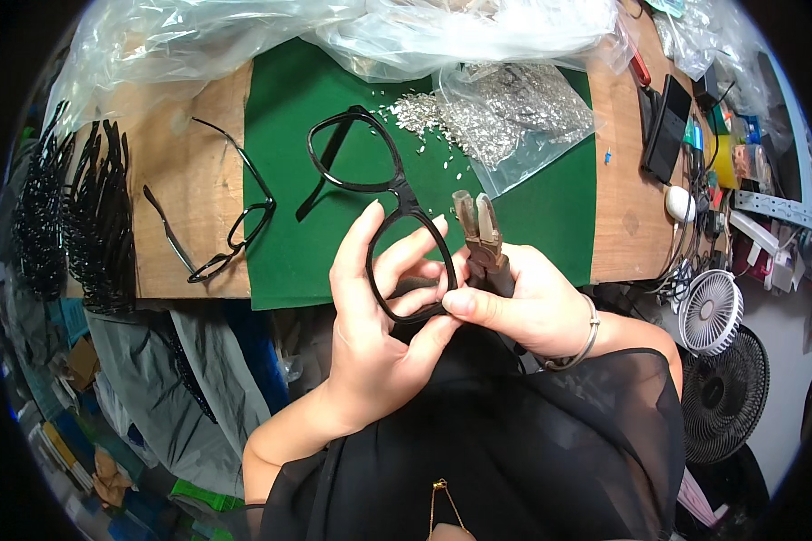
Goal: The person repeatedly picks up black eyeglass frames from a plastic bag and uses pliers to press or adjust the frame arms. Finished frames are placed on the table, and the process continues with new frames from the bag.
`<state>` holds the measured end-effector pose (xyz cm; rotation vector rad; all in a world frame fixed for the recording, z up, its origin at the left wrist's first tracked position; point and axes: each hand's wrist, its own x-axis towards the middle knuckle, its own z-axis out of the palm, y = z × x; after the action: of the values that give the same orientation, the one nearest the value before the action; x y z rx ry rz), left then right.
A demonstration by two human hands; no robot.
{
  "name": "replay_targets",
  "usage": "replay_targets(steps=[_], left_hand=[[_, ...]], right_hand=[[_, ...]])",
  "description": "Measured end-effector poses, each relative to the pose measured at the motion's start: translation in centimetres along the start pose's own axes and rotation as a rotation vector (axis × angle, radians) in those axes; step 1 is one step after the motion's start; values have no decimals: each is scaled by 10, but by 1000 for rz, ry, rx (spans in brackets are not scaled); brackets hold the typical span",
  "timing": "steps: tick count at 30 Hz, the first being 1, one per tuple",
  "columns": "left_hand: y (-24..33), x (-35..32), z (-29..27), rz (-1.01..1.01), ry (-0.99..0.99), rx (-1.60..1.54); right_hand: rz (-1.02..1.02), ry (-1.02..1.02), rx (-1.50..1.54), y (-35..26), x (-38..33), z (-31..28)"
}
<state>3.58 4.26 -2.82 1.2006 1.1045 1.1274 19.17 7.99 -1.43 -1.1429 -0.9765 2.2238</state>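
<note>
My left hand (370, 347) is closed on a black eyeglass frame (404, 195), its fingers around and through the nearer rim. The frame is held at a tilt over the near edge of a green mat (289, 261), and one temple arm (312, 200) stretches out beyond the far rim. Pliers (485, 252) are in my right hand (541, 307), jaws pointing away from me and slightly parted. My right thumb also presses on the lower edge of the nearer rim. No lens can be made out in the frame.
Small silvery pieces (417, 115) spill beside a clear plastic bag (523, 117) of them. A second black eyeglass frame (263, 206) lies on the wood at left, near bundled black temple arms (101, 203). At right are a phone (667, 129), cables and a white fan (710, 311).
</note>
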Motion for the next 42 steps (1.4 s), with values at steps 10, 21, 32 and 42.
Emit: replay_targets(steps=[10, 21, 32, 42], left_hand=[[14, -8, -24, -72, -82, -219], [7, -3, -20, -116, -155, -120], [-1, -12, -38, -69, -106, -182], [5, -26, -30, -297, -24, -452]], right_hand=[[-51, -315, -799, -15, -9, -11], [-2, -263, -1223, -19, -3, -8], [-160, -140, -1088, -19, 13, -39], [-473, 292, -1521, 35, 74, -51]])
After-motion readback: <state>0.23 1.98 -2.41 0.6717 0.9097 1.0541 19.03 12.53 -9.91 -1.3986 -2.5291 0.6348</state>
